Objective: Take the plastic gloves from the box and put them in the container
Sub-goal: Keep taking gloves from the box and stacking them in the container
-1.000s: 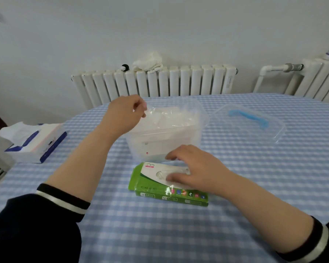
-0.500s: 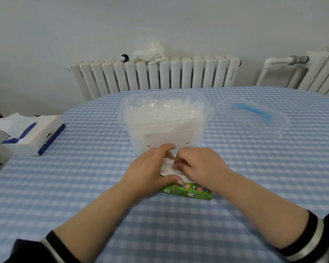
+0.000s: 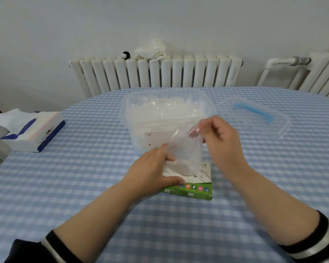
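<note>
A green and white glove box [image 3: 196, 191] lies flat on the checked tablecloth, just in front of a clear plastic container [image 3: 205, 103] that holds a heap of thin plastic gloves [image 3: 165, 109]. My left hand [image 3: 150, 175] rests on the box's left part, thumb along its front edge, fingers at the opening. My right hand [image 3: 219, 138] pinches a clear plastic glove [image 3: 186, 152] and holds it up above the box, in front of the container's near wall. The glove's lower end still reaches the box opening.
The container's clear lid [image 3: 254, 118] with a blue handle lies to the right. A tissue box [image 3: 32, 130] sits at the table's left edge. A white radiator [image 3: 156, 74] with a cloth on top stands behind the table.
My left hand came down from the container to the box. My right hand has risen from the box opening, drawing a glove up out of it.
</note>
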`<state>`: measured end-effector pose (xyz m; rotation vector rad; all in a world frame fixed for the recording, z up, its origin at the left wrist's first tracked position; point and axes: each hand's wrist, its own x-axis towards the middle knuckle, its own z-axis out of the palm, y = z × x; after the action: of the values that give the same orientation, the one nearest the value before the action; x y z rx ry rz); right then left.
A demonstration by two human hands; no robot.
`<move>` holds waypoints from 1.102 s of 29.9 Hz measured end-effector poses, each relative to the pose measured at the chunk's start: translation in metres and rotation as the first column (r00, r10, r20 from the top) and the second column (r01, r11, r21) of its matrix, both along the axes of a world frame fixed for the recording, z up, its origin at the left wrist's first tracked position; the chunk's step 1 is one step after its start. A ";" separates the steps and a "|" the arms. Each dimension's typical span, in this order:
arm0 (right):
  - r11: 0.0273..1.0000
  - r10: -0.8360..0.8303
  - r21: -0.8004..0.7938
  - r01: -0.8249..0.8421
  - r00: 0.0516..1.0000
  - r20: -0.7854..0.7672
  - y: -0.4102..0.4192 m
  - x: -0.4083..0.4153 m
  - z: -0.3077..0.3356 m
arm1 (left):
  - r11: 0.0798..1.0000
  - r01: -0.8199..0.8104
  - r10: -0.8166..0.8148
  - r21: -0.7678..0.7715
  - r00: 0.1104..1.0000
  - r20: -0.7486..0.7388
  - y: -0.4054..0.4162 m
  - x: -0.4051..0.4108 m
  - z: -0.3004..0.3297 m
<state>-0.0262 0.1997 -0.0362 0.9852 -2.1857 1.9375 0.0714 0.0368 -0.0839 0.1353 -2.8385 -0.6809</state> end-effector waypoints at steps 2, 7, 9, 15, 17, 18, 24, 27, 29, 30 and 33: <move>0.990 -0.003 -0.141 0.022 0.991 0.134 0.005 -0.002 0.015 | 1.000 0.008 -0.009 0.029 1.000 0.008 -0.002 0.000 0.000; 0.980 0.037 -0.197 0.037 0.933 0.359 0.013 -0.005 0.026 | 0.999 -0.049 0.050 0.007 0.985 -0.165 0.000 0.001 0.009; 0.978 0.059 -0.206 0.028 0.911 0.407 0.012 -0.005 0.025 | 0.995 -0.095 0.070 -0.035 0.898 -0.435 0.003 0.001 0.016; 0.974 0.096 -0.225 0.037 0.828 0.552 0.011 -0.004 0.027 | 0.864 -0.049 -0.404 -0.502 0.529 -0.746 0.008 -0.010 0.022; 0.975 0.088 -0.216 0.057 0.790 0.607 0.011 -0.005 0.027 | 0.844 -0.022 -0.446 -0.537 0.529 -0.722 0.015 -0.011 0.020; 0.975 0.091 -0.213 0.061 0.768 0.634 0.012 -0.006 0.026 | 0.852 -0.010 -0.439 -0.524 0.531 -0.724 0.019 -0.012 0.019; 0.988 0.150 -0.130 -0.080 0.682 0.716 0.013 -0.013 0.020 | 0.945 0.203 -0.325 -0.256 0.517 -0.792 0.031 -0.023 0.060; 0.984 0.047 0.101 -0.146 0.763 0.645 0.018 -0.017 0.023 | 0.978 0.209 -0.147 0.023 0.754 -0.640 0.037 -0.029 0.098; 0.957 0.020 0.233 -0.174 0.838 0.545 0.022 -0.025 0.024 | 0.985 0.142 -0.070 0.102 0.855 -0.514 0.039 -0.038 0.124; 0.939 -0.003 0.302 -0.168 0.869 0.494 0.025 -0.030 0.026 | 0.988 0.110 -0.047 0.108 0.883 -0.467 0.038 -0.044 0.135; 0.928 -0.086 0.369 -0.045 0.940 0.329 0.031 -0.045 0.029 | 0.991 0.049 -0.004 0.127 0.944 -0.330 0.032 -0.067 0.163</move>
<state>-0.0712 0.2309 -0.0070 0.6899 -2.8236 1.8350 0.0046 0.0689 0.0792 0.0024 -2.4789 -0.8158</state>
